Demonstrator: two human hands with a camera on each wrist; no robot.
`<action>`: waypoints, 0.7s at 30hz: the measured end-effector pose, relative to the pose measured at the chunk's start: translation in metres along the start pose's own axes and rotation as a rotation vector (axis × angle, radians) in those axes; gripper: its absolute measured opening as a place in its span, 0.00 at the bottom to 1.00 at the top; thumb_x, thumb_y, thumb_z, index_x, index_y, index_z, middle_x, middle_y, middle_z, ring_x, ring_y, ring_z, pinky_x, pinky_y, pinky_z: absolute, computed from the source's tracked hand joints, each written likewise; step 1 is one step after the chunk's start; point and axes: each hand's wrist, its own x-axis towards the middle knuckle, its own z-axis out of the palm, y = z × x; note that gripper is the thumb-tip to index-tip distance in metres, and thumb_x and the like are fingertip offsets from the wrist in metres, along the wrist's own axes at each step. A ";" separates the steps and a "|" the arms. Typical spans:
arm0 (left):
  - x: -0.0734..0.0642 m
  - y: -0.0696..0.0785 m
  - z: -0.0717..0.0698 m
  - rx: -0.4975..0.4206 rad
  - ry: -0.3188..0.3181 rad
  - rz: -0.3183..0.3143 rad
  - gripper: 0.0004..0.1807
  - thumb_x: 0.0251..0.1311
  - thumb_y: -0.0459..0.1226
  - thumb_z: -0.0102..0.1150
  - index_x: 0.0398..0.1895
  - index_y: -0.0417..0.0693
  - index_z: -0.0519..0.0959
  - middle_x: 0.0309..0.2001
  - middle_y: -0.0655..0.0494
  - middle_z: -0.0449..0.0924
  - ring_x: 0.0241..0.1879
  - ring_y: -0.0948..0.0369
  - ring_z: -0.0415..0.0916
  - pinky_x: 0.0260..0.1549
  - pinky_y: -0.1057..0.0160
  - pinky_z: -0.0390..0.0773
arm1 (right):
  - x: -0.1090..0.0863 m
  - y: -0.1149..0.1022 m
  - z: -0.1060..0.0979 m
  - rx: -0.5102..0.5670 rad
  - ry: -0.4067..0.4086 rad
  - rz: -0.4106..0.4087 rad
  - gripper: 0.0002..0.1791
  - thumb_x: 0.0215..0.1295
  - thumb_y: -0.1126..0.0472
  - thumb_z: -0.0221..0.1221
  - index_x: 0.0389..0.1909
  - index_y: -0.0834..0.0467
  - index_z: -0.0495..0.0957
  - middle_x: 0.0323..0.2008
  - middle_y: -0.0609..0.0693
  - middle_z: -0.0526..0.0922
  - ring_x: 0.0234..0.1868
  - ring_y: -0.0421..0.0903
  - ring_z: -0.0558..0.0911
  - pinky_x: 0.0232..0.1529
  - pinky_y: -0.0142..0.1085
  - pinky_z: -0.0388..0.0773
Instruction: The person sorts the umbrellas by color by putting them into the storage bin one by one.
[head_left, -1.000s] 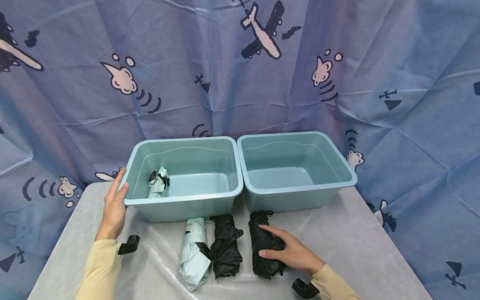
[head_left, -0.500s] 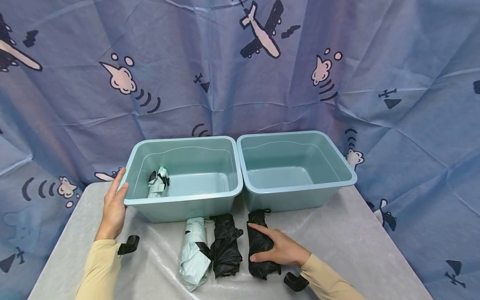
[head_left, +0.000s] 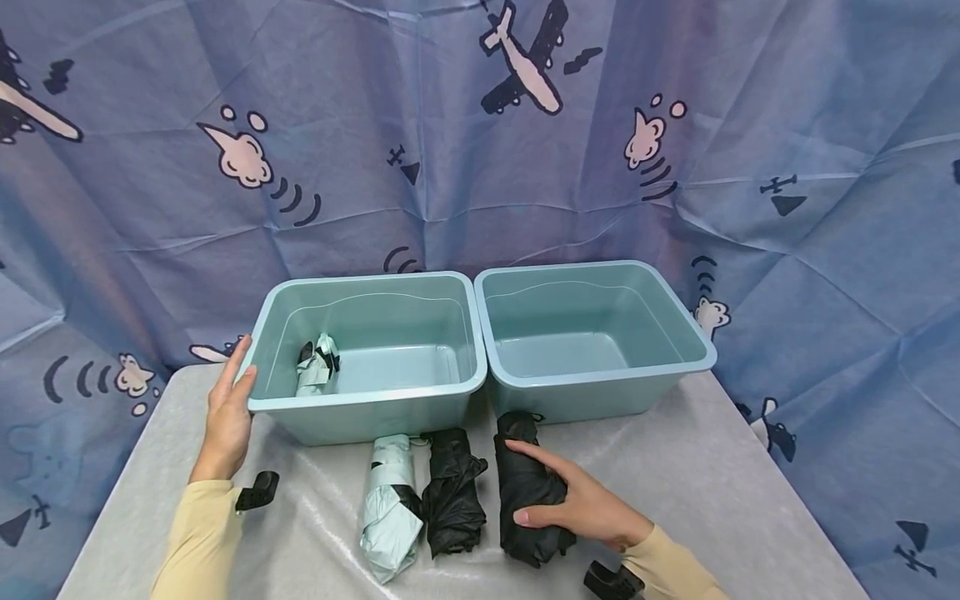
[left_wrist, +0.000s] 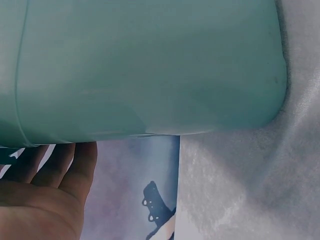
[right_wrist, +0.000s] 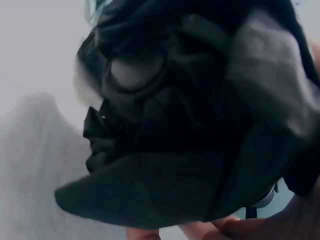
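My right hand (head_left: 588, 504) grips a black folded umbrella (head_left: 517, 483) from its right side, thumb and index finger spread over it. Up close in the right wrist view, loose dark folds and a round grey end show on this umbrella (right_wrist: 165, 185), with fingers below. At the far left, my left hand (head_left: 228, 425) rests with fairly straight fingers against the left end of a pale green bin (head_left: 367, 417); the fingertips are hidden behind its side in the left wrist view. A light green umbrella (head_left: 390, 517) and another black umbrella (head_left: 453, 500) lie side by side before that bin.
Inside the left bin is a small light green folded umbrella (head_left: 318, 367). A second pale green bin (head_left: 592, 404) stands rim to rim on the right. Both stand on a grey cloth-covered table (head_left: 720, 492), with a blue patterned curtain (head_left: 360, 167) behind.
The right hand and its black umbrella shift slightly left, then back right; the umbrella now looks raised and a little larger. The left hand and both bins stay put.
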 end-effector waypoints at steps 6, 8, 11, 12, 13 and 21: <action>-0.001 0.000 0.000 -0.001 -0.001 0.007 0.32 0.82 0.45 0.38 0.83 0.54 0.47 0.81 0.45 0.41 0.77 0.52 0.47 0.62 0.74 0.62 | -0.022 -0.022 -0.003 0.013 -0.018 -0.015 0.45 0.62 0.57 0.72 0.77 0.34 0.61 0.78 0.49 0.54 0.76 0.57 0.55 0.67 0.53 0.63; -0.001 0.000 0.000 0.006 0.000 0.011 0.32 0.82 0.45 0.38 0.83 0.54 0.47 0.81 0.45 0.41 0.77 0.52 0.47 0.62 0.75 0.62 | -0.030 -0.031 -0.004 0.011 -0.022 -0.033 0.45 0.64 0.58 0.71 0.77 0.34 0.60 0.78 0.49 0.55 0.74 0.56 0.59 0.65 0.46 0.67; -0.001 0.000 0.000 0.015 0.002 0.016 0.32 0.82 0.45 0.38 0.83 0.53 0.47 0.81 0.45 0.41 0.78 0.52 0.46 0.63 0.74 0.61 | -0.040 -0.045 -0.007 -0.003 -0.024 -0.091 0.44 0.65 0.61 0.69 0.77 0.36 0.60 0.76 0.51 0.58 0.70 0.55 0.67 0.62 0.38 0.71; -0.001 0.000 0.000 0.016 0.003 0.016 0.32 0.82 0.45 0.38 0.83 0.53 0.47 0.81 0.45 0.41 0.78 0.52 0.46 0.64 0.74 0.61 | -0.043 -0.050 -0.009 -0.029 -0.016 -0.120 0.44 0.65 0.60 0.69 0.77 0.36 0.60 0.76 0.51 0.59 0.70 0.53 0.68 0.61 0.36 0.71; -0.001 0.000 0.000 0.018 0.003 0.015 0.32 0.82 0.45 0.38 0.83 0.54 0.47 0.81 0.45 0.41 0.78 0.52 0.46 0.64 0.74 0.61 | -0.045 -0.054 -0.010 -0.046 -0.012 -0.150 0.44 0.65 0.61 0.70 0.78 0.37 0.60 0.76 0.50 0.60 0.69 0.52 0.69 0.61 0.35 0.71; 0.000 0.000 0.000 0.004 0.005 0.022 0.32 0.82 0.45 0.39 0.83 0.52 0.47 0.81 0.45 0.41 0.77 0.56 0.48 0.65 0.74 0.59 | -0.049 -0.087 -0.031 -0.200 0.103 -0.280 0.46 0.61 0.59 0.72 0.77 0.37 0.61 0.74 0.42 0.64 0.69 0.47 0.68 0.62 0.36 0.69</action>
